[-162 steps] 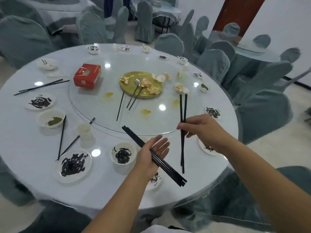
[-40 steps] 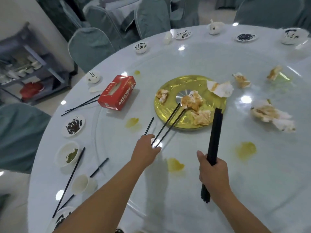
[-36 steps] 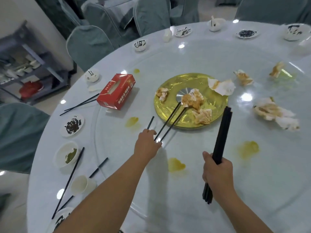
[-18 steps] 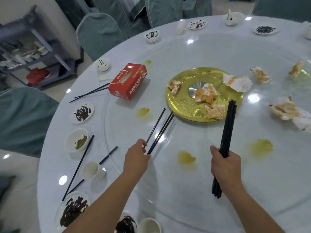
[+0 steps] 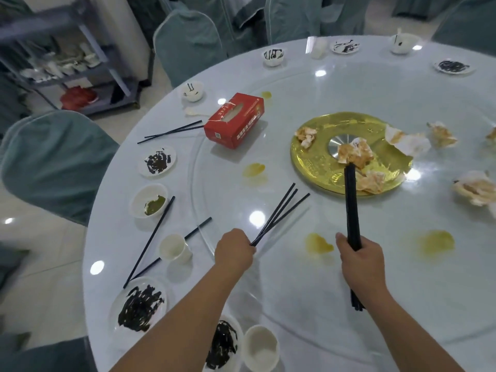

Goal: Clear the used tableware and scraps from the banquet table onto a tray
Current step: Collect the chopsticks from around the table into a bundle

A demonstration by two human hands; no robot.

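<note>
Black chopsticks fill both of my hands over the banquet table [image 5: 107, 237]. My left hand [image 5: 234, 252] is curled round the near ends of 3 loose chopsticks [image 5: 279, 213], which fan out ahead of it across the glass turntable [image 5: 295, 277]. Whether their tips touch the glass I cannot tell. My right hand [image 5: 361, 260] is fisted round a tight bundle of chopsticks [image 5: 350, 205], held nearly upright. Its far end points toward the gold platter [image 5: 308, 170] and the stained, crumpled napkins [image 5: 354, 154] beyond that hand. No tray is in view.

These sticks look thin, stiff, light and smooth, and probably greasy at the eating ends. Gripped only at 1 end, the fanned 3 could twist or slide free. I judge it safer to square them together and grip nearer the middle, then fold them into the right-hand bundle.

A crossed pair [image 5: 150, 238] lies left of my left hand beside a paper cup [image 5: 174, 248]. A far pair [image 5: 171, 131] lies well ahead of it, near the red tissue box [image 5: 234, 120]. A sauce-smeared plate [image 5: 141, 307] sits just left of my left forearm. It looks heavier and breakable, best lifted by its rim.
</note>
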